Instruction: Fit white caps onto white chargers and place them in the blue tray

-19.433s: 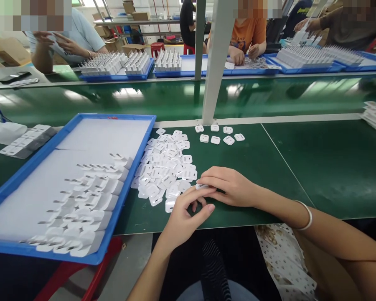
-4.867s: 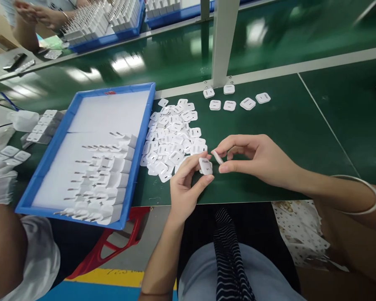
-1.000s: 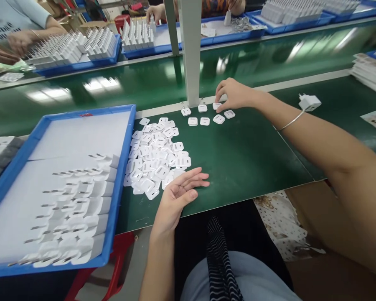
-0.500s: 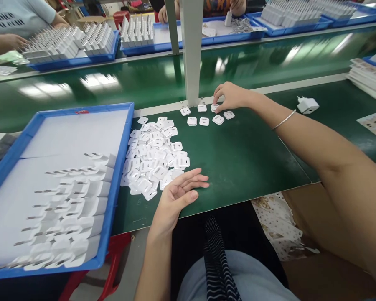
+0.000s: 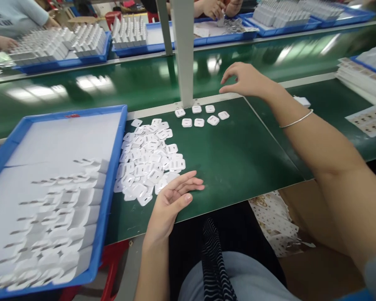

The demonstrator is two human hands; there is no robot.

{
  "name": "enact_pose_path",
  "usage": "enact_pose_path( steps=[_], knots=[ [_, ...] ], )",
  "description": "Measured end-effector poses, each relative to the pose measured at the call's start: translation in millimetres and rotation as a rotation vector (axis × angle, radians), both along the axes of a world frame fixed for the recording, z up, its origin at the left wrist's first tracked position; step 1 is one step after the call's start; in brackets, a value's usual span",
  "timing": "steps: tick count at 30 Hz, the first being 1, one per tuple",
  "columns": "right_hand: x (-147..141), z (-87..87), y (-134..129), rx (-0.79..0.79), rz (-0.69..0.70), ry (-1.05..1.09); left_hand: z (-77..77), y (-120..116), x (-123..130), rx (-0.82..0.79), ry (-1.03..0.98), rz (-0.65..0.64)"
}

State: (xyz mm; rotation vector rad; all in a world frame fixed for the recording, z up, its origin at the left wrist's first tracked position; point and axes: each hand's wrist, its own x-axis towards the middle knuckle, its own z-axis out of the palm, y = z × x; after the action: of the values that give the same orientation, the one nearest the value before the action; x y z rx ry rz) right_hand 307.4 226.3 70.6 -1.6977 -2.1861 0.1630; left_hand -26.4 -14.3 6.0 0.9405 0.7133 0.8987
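Observation:
My left hand (image 5: 175, 196) rests palm up at the bench's near edge, fingers stretched out and nothing in them. Just beyond it lies a heap of small white square plastic covers (image 5: 148, 156) with printed marks and a slot. My right hand (image 5: 238, 79) is raised at the back of the bench, thumb and fingertips apart, with nothing visible between them. Below and left of it, several white covers (image 5: 199, 122) lie singly in two rough rows. A white plug charger (image 5: 301, 101) stands farther right, partly hidden behind my right forearm.
On the left, a blue tray (image 5: 123, 125) holds rows of white charger housings (image 5: 81, 217) with metal pins. A pale post (image 5: 183, 54) rises at the bench's back edge. Sticker sheets (image 5: 369, 119) lie at right. Co-workers' hands (image 5: 214, 8) are busy across the green conveyor (image 5: 138, 81).
My right hand has lifted off the back row of covers and moved up and right, its fingers parting. My left hand has kept its pose. The view has shifted slightly.

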Motion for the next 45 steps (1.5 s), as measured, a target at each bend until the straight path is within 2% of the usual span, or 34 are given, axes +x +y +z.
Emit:
enact_pose_path(
  steps=[2,4,6,8,11,14,17,19,20,21,23,26,28,30,33,35,38,40,45],
  knots=[
    [29.1,15.0,-15.1,0.032,-0.192,0.022,-0.7,0.6,-1.5,0.008,0.025,0.003],
    [64.1,21.2,-36.5,0.025,-0.393,0.03,-2.5,1.4,-3.1,0.029,0.041,0.003],
    [97.1,16.7,-61.4,-0.054,-0.615,0.044,-4.5,2.0,-4.0,0.06,0.04,0.004],
    [120.5,4.7,-84.8,-0.2,-0.847,0.048,-5.7,2.1,-3.7,0.1,0.027,0.023],
    [128.9,-11.1,-108.6,-0.271,-0.934,0.004,-6.8,1.0,-1.3,0.187,0.013,0.091],
    [105.2,-9.0,-118.8,-0.194,-0.865,-0.01,-8.4,-2.5,2.3,0.331,0.043,0.19],
    [52.9,7.0,-130.4,-0.16,-0.663,0.033,-7.5,-7.0,8.1,0.525,0.226,0.36],
    [6.4,17.2,-146.7,-0.257,-0.408,0.133,-3.6,-8.1,14.2,0.735,0.455,0.471],
    [-17.8,20.8,-157.3,-0.398,-0.172,0.277,-0.7,-7.8,17.6,0.857,0.579,0.498],
    [-40.9,23.1,-168.4,-0.498,0.005,0.396,2.4,-7.0,20.9,0.973,0.692,0.499],
    [-79.4,23.9,-187.7,-0.671,0.277,0.509,8.1,-4.6,25.2,1.135,0.834,0.416],
    [-108.7,17.8,-194.4,-0.788,0.485,0.622,11.2,-3.0,20.2,1.146,0.842,0.327],
    [-113.5,9.1,-181.9,-0.816,0.531,0.704,9.4,-5.0,8.9,1.032,0.792,0.412],
    [-115.8,-2.2,-163.9,-0.727,0.511,0.686,5.9,-8.8,-4.7,0.857,0.702,0.562],
    [-124.9,-18.6,-146.3,-0.507,0.479,0.479,-0.5,-14.3,-19.5,0.624,0.486,0.752],
    [-134.2,-26.0,-147.0,-0.469,0.515,0.365,-4.6,-16.4,-22.8,0.566,0.384,0.821],
    [-146.3,-32.4,-160.3,-0.453,0.534,0.241,-9.0,-18.2,-21.6,0.569,0.345,0.825],
    [-150.6,-35.4,-170.0,-0.449,0.498,0.173,-10.3,-19.3,-20.1,0.573,0.349,0.8],
    [-151.0,-38.6,-178.6,-0.55,0.404,0.124,-10.2,-21.0,-19.3,0.629,0.4,0.77]
  ],
)
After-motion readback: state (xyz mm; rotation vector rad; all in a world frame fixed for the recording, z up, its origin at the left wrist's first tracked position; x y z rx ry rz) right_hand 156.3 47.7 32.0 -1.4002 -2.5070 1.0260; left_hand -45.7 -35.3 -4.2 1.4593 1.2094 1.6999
